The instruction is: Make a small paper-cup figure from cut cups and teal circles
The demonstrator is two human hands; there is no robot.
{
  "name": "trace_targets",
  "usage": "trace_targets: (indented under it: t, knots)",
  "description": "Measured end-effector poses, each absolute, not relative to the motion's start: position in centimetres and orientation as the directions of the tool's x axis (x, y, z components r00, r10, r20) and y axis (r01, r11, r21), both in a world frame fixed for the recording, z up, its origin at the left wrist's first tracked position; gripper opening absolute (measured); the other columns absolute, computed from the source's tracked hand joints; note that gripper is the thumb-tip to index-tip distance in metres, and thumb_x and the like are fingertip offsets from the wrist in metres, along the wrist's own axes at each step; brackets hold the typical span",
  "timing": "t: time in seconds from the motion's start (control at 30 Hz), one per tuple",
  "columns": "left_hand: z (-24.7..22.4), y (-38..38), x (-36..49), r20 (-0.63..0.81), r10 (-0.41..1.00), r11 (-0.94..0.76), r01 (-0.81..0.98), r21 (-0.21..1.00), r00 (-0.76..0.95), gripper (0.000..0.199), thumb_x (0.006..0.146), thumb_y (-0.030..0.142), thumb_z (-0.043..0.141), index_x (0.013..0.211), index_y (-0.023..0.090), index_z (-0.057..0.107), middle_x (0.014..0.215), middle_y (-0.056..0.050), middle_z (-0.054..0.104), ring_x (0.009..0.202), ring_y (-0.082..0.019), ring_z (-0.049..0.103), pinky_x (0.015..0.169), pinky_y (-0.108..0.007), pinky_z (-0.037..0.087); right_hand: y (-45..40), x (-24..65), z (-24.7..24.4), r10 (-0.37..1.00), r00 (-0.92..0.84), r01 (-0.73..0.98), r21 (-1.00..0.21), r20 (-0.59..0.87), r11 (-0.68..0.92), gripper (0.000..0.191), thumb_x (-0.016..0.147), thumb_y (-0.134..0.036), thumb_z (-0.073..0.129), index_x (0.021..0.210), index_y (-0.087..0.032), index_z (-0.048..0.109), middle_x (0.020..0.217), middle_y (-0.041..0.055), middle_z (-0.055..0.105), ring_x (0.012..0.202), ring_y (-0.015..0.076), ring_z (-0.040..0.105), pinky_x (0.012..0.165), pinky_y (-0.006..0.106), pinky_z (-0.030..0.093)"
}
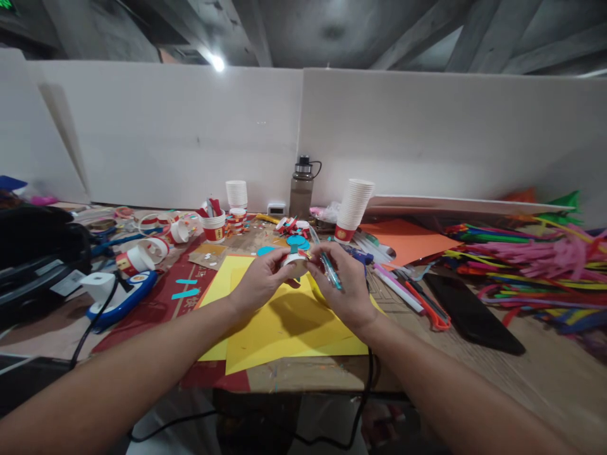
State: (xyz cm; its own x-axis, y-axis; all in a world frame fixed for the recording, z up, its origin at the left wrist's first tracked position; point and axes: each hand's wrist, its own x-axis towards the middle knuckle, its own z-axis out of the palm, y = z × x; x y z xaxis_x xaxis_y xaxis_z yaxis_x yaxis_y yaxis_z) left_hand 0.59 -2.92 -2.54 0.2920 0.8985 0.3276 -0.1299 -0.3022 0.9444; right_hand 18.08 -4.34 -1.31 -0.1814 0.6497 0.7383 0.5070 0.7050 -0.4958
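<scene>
My left hand is closed on a small cut paper cup piece, white with a bit of red and a teal strip on it. My right hand has a clear and teal pen tucked between its fingers, and its fingertips meet the cup piece's right side. Both hands are above yellow paper sheets on the table. Just behind them lie blue paper discs. Fingers partly hide the cup piece.
Stacked paper cups and a bottle stand at the back. On the right are scissors, a black phone and pipe cleaners. Cut cups and a blue-and-white power strip sit left. A black cable hangs at the front edge.
</scene>
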Motion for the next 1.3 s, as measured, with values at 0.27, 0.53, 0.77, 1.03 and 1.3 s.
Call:
trace_targets:
  t: [0.27,0.53,0.77,1.03,1.3]
  knots:
    - [-2.35,-3.16,0.64,0.325,0.890,-0.300,-0.125,0.946,0.319,0.025,0.080,0.038,0.066,0.094,0.018,0.067,0.088,-0.004,0.062,0.077,-0.014,0.058,0.067,-0.030,0.061,-4.51,18.11,-1.19,0.611,-0.180,0.528,-0.448,0.771,0.721,0.009,0.084,-0.020,0.061,0.092,-0.021,0.058,0.089,0.0035,0.065,0.080,0.0177,0.062,0.074,0.030,0.048]
    - [-2.23,-3.24,0.60,0.326,0.880,-0.319,-0.078,0.944,0.346,0.028,0.083,0.039,0.061,0.097,0.014,0.064,0.089,-0.003,0.059,0.078,-0.013,0.058,0.070,-0.030,0.061,-4.47,17.95,-1.20,0.546,-0.183,0.550,-0.375,0.817,0.746,0.011,0.083,-0.014,0.060,0.091,-0.021,0.058,0.086,0.0026,0.066,0.080,0.0171,0.062,0.073,0.029,0.048]
    - [-2.33,-3.19,0.58,0.330,0.875,-0.329,-0.066,0.942,0.355,0.026,0.084,0.040,0.060,0.091,0.014,0.063,0.084,-0.002,0.057,0.074,-0.012,0.056,0.069,-0.031,0.061,-4.56,17.91,-1.16,0.514,-0.212,0.546,-0.336,0.831,0.768,0.009,0.085,-0.014,0.059,0.089,-0.021,0.057,0.085,0.0024,0.065,0.079,0.0165,0.062,0.072,0.028,0.047]
    - [-2.16,-3.36,0.61,0.318,0.893,-0.316,-0.059,0.947,0.319,0.031,0.082,0.038,0.063,0.102,0.015,0.067,0.089,-0.004,0.064,0.078,-0.014,0.061,0.068,-0.028,0.060,-4.35,17.79,-1.50,0.572,-0.171,0.529,-0.415,0.802,0.740,0.008,0.085,-0.017,0.061,0.089,-0.021,0.057,0.081,0.0004,0.062,0.072,0.0146,0.059,0.070,0.027,0.046]
    - [-1.77,-3.59,0.66,0.307,0.906,-0.303,-0.059,0.951,0.291,0.030,0.080,0.036,0.065,0.100,0.014,0.068,0.087,-0.003,0.065,0.073,-0.013,0.062,0.065,-0.026,0.059,-4.43,17.63,-1.29,0.583,-0.146,0.508,-0.445,0.800,0.737,0.008,0.083,-0.017,0.062,0.088,-0.021,0.057,0.080,0.0005,0.063,0.072,0.0146,0.059,0.069,0.027,0.046]
